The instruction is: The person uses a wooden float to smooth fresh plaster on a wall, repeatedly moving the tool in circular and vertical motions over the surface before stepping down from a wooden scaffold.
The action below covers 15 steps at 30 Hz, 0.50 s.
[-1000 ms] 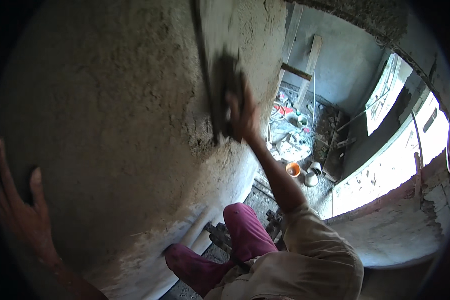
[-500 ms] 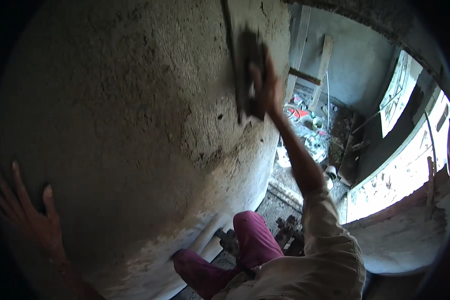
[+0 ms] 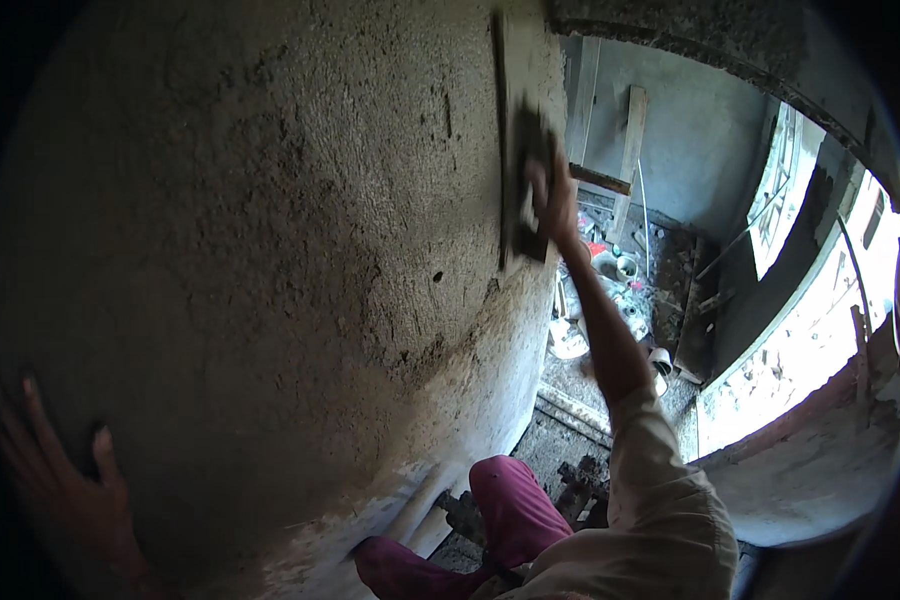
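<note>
A rough, grainy cement wall (image 3: pixel 290 200) fills the left and middle of my view, with pits and dark patches. My right hand (image 3: pixel 553 200), a little blurred, grips the handle of a long, flat, dark float (image 3: pixel 518 95), which lies lengthwise against the wall near its right edge; streaks and specks mark the surface around it. At the lower left, my left hand (image 3: pixel 65 470) rests with spread fingers on or just over the shadowed wall and holds nothing. My bent legs in purple trousers (image 3: pixel 505 495) are below the right arm.
Dark scaffold pieces (image 3: pixel 580 485) lie beside my legs. Beyond the wall's edge, lower down, is a room with a littered floor (image 3: pixel 600 400), buckets (image 3: pixel 626 268), leaning planks (image 3: pixel 632 130) and bright openings (image 3: pixel 780 190) at the right. A rough edge (image 3: pixel 730 62) curves across the upper right.
My right hand and the float have moved to the right, rising and then dropping slightly. My left hand sits lower in the view, still spread, and the whole view has shifted a little.
</note>
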{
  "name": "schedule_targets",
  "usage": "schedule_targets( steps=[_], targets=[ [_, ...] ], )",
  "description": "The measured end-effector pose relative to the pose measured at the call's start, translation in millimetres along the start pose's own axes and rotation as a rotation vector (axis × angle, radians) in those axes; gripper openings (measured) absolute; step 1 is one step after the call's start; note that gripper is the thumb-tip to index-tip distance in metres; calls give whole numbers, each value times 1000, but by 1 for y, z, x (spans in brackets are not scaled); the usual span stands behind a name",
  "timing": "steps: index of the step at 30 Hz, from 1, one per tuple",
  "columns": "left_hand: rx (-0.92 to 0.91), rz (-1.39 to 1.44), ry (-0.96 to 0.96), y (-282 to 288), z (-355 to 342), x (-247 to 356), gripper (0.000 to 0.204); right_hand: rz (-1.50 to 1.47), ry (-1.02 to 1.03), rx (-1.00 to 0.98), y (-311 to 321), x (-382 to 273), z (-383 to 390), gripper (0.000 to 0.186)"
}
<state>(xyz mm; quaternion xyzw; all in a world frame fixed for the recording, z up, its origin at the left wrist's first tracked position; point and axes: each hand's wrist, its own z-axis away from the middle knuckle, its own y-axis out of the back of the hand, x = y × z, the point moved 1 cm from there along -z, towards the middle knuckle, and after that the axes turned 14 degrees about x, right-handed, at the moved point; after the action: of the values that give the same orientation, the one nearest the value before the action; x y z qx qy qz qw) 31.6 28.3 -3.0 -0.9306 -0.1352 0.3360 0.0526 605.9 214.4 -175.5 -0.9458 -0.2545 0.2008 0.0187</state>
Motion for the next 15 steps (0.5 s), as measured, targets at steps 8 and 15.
schedule_targets(
  steps=[8, 15],
  targets=[
    [22, -66, 47, 21, -20, 2, 69, -114, -572, 12, 16, -111, 304, 60],
    [-1, -41, 92, 21, -4, 2, 70, -236, -625, -84, 6, -198, 192, 58]
  ],
)
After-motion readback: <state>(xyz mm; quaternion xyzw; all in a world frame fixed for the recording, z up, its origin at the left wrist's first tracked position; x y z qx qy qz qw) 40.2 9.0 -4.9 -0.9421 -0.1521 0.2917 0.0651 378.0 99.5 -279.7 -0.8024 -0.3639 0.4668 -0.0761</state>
